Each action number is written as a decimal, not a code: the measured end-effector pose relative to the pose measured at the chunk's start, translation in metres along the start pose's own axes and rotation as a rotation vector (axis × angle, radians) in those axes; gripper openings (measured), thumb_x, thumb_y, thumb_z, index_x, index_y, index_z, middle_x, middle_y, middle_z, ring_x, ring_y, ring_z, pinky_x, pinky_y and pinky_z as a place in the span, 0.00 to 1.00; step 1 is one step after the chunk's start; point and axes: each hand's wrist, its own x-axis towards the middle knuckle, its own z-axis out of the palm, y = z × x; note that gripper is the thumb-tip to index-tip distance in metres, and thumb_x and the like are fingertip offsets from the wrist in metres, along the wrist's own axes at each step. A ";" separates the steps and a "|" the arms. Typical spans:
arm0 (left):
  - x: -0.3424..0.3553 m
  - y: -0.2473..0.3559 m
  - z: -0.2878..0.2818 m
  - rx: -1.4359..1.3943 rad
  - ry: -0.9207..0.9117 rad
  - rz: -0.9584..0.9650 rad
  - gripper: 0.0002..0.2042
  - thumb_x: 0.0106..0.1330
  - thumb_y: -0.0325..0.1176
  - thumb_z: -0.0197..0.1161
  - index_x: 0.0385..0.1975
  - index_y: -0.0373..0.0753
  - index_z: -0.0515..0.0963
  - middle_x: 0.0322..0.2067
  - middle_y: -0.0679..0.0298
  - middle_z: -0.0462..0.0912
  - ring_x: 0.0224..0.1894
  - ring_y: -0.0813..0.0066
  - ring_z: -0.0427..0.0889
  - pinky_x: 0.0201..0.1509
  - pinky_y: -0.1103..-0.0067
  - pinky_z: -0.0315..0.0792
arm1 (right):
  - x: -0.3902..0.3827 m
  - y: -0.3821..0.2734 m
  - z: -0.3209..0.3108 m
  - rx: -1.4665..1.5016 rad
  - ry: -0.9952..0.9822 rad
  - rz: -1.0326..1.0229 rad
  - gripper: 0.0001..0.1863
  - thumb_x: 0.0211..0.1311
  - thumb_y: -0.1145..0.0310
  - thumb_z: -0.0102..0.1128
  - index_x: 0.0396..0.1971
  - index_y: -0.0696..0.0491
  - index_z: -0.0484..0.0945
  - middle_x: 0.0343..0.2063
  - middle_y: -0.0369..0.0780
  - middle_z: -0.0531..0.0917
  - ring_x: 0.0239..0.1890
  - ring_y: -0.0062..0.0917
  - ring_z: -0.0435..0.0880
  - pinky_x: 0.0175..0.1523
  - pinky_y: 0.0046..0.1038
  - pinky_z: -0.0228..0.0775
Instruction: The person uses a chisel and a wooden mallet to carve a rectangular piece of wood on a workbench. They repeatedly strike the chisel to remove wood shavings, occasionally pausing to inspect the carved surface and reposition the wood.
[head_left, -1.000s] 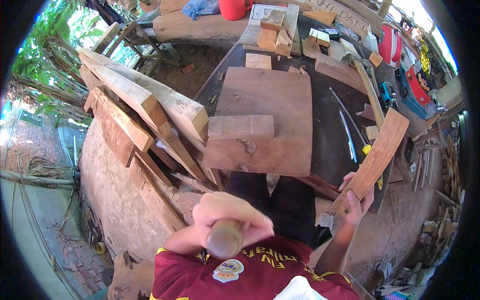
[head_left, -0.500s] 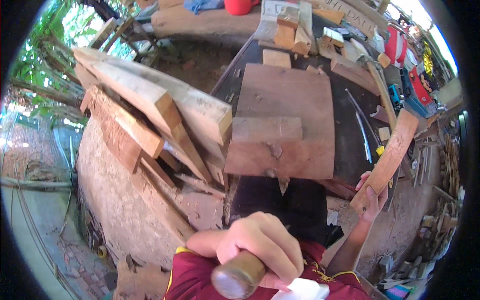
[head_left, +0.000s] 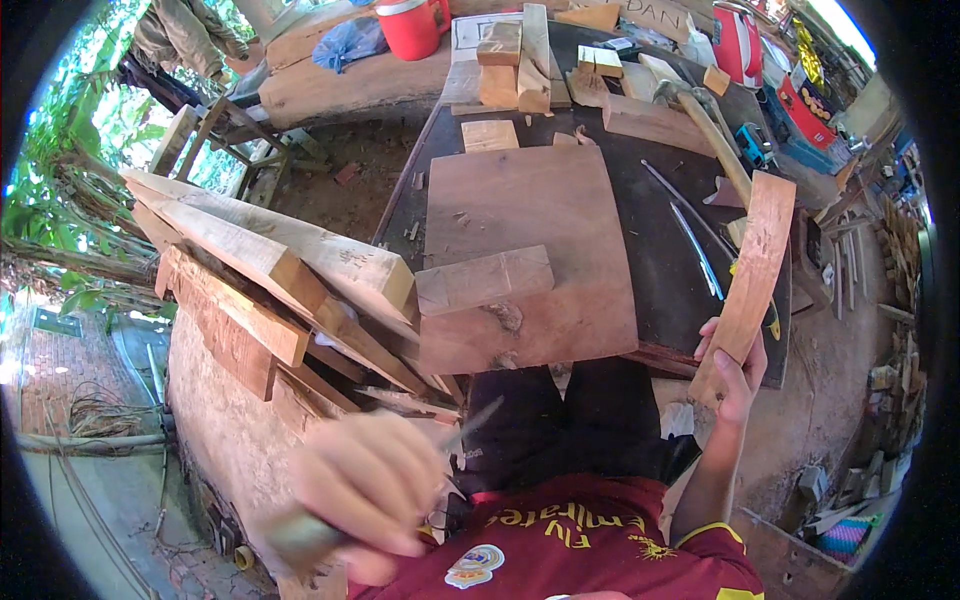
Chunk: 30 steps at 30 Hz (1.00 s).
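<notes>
My left hand (head_left: 375,480), smeared by motion, is closed round a wooden-handled bladed tool (head_left: 305,540) at the lower left, in front of my body. A thin grey blade tip shows past the far side of the fist; whether it is a knife or a chisel I cannot tell. On the right, my right hand (head_left: 738,375) grips the lower end of a slightly curved wooden piece (head_left: 755,260), held upright beside the table's edge. Between the hands, a wide brown board (head_left: 530,210) lies on the dark table with a rectangular wood block (head_left: 485,280) on it.
Timber beams (head_left: 300,240) lean at the left. On the dark table (head_left: 660,260) lie a pen (head_left: 697,245), a long thin rod, a hammer (head_left: 715,135) and several wood offcuts. A red mug (head_left: 410,30) and a blue plastic bag (head_left: 348,43) stand on a log behind.
My left hand has swung left with the tool, and its blade tip now shows. My right hand and the curved wooden piece stay nearly as they were. The view has shifted slightly.
</notes>
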 end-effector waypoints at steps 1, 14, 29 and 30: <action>0.005 0.005 0.001 0.073 0.142 0.073 0.15 0.64 0.42 0.62 0.22 0.37 0.74 0.15 0.67 0.76 0.14 0.78 0.74 0.16 0.80 0.66 | 0.000 -0.001 0.000 0.004 -0.004 0.013 0.31 0.48 0.67 0.60 0.54 0.62 0.64 0.36 0.44 0.78 0.31 0.25 0.78 0.36 0.25 0.70; 0.070 -0.061 -0.027 0.278 0.631 0.161 0.11 0.67 0.31 0.47 0.19 0.42 0.66 0.11 0.71 0.59 0.10 0.81 0.55 0.12 0.80 0.51 | 0.003 0.000 -0.009 0.046 0.000 0.053 0.31 0.47 0.67 0.61 0.52 0.64 0.64 0.35 0.45 0.78 0.30 0.26 0.79 0.37 0.27 0.73; 0.074 -0.073 -0.036 0.331 0.794 0.076 0.11 0.62 0.28 0.51 0.17 0.43 0.63 0.10 0.72 0.57 0.09 0.81 0.52 0.13 0.81 0.49 | 0.005 0.000 -0.011 0.072 0.007 0.077 0.33 0.46 0.68 0.60 0.53 0.64 0.63 0.35 0.45 0.78 0.30 0.26 0.79 0.36 0.26 0.72; 0.074 -0.073 -0.036 0.332 0.805 0.074 0.11 0.62 0.28 0.51 0.16 0.44 0.63 0.10 0.72 0.57 0.09 0.81 0.52 0.13 0.81 0.49 | 0.005 -0.001 -0.011 0.067 0.010 0.080 0.33 0.46 0.68 0.61 0.53 0.64 0.64 0.35 0.45 0.78 0.30 0.26 0.79 0.36 0.26 0.72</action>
